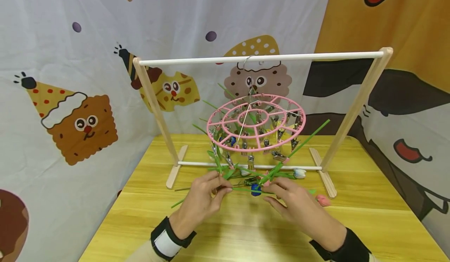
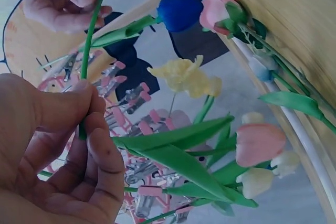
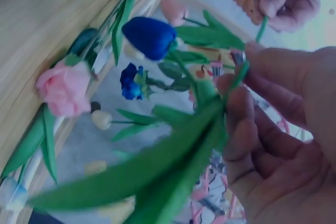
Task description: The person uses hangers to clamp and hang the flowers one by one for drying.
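Note:
An artificial blue tulip [image 3: 149, 38] with long green leaves [image 3: 178, 166] hangs from its stem [image 2: 90, 45], which runs between both hands above the table. My left hand [image 1: 204, 199] pinches the stem's end between thumb and fingers. Nearer the leaves, my right hand [image 1: 295, 199] holds the same stem between thumb and forefinger. Just beyond the hands, a round pink clip hanger [image 1: 242, 150] carries several metal clips [image 1: 250, 161]. Flowers hang head down from some clips, among them a pink tulip [image 2: 260, 144] and a yellow flower [image 2: 184, 77].
A wooden stand holds the hanger on its white top rail [image 1: 197, 60]; its feet [image 1: 322, 172] stand on the wooden table [image 1: 140, 215]. Loose flowers lie under the hanger, including a pink one [image 1: 322, 200] and a pale blue one [image 1: 299, 173]. A printed curtain [image 1: 88, 12] hangs behind.

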The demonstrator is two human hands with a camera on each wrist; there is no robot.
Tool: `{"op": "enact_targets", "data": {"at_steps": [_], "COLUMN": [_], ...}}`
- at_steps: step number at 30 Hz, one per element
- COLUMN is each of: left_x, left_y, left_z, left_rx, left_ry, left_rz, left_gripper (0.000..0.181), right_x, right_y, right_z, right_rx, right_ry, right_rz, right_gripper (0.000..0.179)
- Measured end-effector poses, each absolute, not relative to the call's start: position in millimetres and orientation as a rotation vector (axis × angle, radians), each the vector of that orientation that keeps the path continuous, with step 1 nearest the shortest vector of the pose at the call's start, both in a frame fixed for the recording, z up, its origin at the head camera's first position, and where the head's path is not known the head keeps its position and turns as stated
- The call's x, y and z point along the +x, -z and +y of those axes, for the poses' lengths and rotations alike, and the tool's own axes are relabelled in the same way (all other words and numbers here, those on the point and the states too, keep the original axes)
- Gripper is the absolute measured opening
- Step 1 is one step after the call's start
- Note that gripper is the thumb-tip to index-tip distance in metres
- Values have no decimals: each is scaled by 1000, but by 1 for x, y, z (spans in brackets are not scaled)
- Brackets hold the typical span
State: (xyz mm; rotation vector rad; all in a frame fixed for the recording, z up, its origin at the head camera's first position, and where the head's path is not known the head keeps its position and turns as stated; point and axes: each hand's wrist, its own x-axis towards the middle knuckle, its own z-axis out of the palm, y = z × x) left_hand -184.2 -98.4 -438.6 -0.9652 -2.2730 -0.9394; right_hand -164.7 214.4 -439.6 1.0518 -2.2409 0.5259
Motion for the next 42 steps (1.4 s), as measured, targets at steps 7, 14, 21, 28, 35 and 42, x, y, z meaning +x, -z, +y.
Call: {"op": "enact_targets", "data": {"at_steps": [7,14,21,28,35,42], "left_x": [-184,-187,-181,-177,-174,-175], "left_y": [436,438,442,436,430,431], "left_z": [-91,-82,-74,-58,-50,-47], "left_rx": [-992,-986,-963,-990,-952,-974], "left_ry": [959,1088,1209,1102,1081,1026], "left_rz": [-2188,-2163,-2198,-2217,-2237,-2165], "left_gripper": [10,27,22,27,36,41], "right_x": [-169,-168,-160,-151,-150,-150], "right_y": [437,437,433,424,415,410], "right_z": [204,212,217,216,207,201], "right_rx": [1033,1001,950,934,922,903], "right_ry": [-534,-559,-626,-777,-835,-945], "right_rz": [-2155,-2134,-2128,-2055,-1922,-1837], "right_gripper": [44,50,43,35,34,34]}}
